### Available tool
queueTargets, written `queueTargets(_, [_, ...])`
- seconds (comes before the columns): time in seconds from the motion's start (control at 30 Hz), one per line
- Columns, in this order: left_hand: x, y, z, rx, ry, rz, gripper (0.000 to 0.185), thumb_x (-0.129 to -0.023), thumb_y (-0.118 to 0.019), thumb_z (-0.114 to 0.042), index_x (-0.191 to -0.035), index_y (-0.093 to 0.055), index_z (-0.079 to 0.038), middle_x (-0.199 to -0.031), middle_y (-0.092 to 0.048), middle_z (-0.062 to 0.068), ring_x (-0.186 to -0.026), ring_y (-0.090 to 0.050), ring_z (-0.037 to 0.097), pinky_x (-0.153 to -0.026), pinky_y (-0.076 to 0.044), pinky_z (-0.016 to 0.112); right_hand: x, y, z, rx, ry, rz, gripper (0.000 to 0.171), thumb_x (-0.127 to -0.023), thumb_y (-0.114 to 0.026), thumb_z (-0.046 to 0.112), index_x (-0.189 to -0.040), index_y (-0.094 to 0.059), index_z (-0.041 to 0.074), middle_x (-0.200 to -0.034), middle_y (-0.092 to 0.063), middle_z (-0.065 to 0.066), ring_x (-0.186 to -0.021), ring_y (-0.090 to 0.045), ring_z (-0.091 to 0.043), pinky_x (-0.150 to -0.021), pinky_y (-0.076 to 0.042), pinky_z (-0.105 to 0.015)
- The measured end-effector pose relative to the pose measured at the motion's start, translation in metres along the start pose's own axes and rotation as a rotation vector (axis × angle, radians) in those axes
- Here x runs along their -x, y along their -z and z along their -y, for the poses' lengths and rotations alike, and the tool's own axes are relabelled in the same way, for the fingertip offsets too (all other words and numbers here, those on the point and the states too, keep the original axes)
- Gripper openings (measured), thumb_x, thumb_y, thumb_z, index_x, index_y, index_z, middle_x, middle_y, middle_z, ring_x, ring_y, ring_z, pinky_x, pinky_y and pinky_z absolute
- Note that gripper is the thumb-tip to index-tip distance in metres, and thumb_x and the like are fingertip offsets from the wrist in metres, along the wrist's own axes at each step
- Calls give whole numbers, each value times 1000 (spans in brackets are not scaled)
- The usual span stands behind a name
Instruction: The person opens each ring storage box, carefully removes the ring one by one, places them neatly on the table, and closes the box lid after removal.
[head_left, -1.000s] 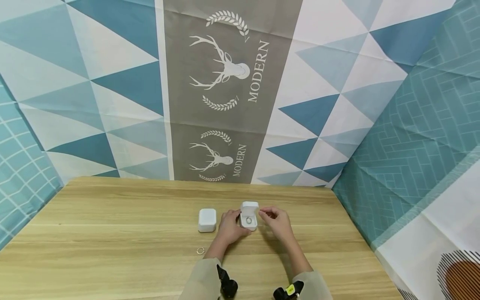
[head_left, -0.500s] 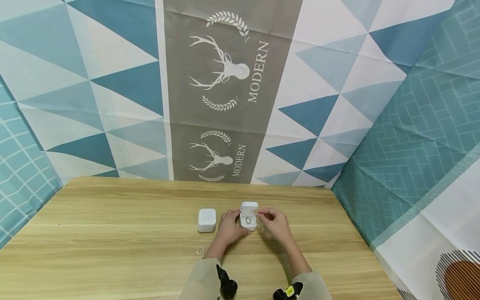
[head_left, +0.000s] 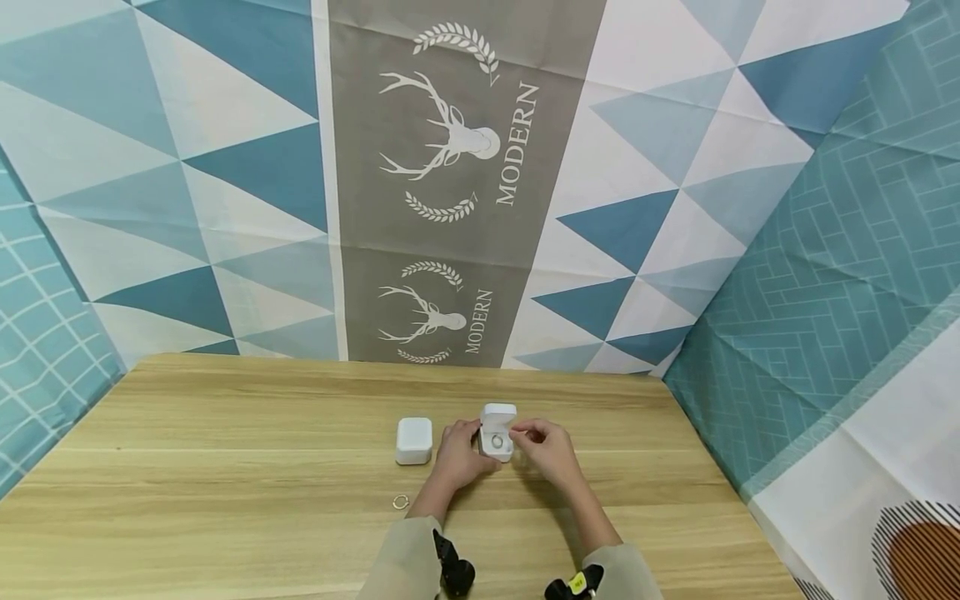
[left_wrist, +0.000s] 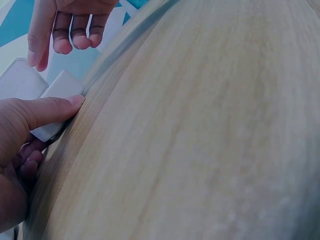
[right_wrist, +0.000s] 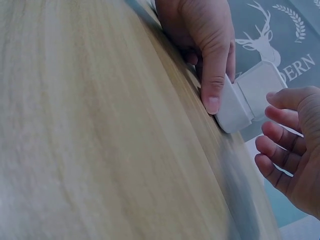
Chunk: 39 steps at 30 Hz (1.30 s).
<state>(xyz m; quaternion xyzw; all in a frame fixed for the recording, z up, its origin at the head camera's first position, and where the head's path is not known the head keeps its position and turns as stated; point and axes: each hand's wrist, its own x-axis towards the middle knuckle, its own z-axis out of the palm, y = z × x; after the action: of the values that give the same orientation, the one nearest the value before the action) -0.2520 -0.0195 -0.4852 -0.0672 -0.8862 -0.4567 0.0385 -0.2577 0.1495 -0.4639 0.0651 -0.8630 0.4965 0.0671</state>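
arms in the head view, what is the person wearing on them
Both arms wear light beige long sleeves: left sleeve, right sleeve. A black camera unit is strapped at the left wrist; another black unit, bearing a small yellow mark, at the right. Hands bare, no gloves.

A wooden table (head_left: pixel 225 467) is filling the lower half of the head view, its pale grain running left to right and its far edge meeting the patterned backdrop. Three things are lying on it, all near the middle. A closed white box (head_left: pixel 414 440) is sitting just left of centre. An open white box (head_left: pixel 497 433) is standing right of it, its lid tilted up toward the back and a ring (head_left: pixel 497 441) showing inside; the two boxes are near each other but apart. A second, loose ring (head_left: pixel 401 502) is lying flat on the wood lower in the frame, below the closed box and apart from it.
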Motion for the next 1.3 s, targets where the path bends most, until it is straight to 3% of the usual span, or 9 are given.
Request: queueTargets(1.3, [1, -1, 2, -8, -23, -7, 75, -61, -86, -21, -125, -56, 2, -116, -59, 16, -107, -47, 30, -94, -42, 45, -2, -15, 1, 94, 51, 57, 12, -83, -70, 17, -88, -72, 7, -58, -47, 4, -46, -37, -3, -41, -29, -17])
